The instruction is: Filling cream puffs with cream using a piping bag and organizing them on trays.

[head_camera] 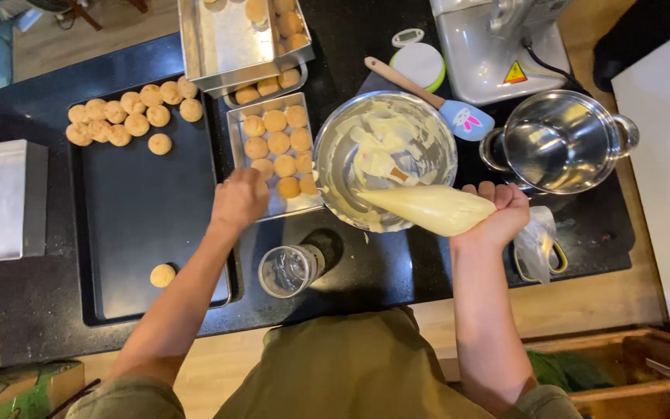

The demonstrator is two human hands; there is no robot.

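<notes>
On the black desk [40,302] over wood floor [63,43], the right hand [498,213] grips a piping bag [428,208]; the left hand [238,200] closes over puffs [277,143], grip unclear.

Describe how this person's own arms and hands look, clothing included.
Both forearms are bare from above the elbow down. The left hand and right hand wear no gloves, and no rings, watch or bracelet show. Short olive-green sleeves end at the upper arms, matching the olive-green top.
</notes>
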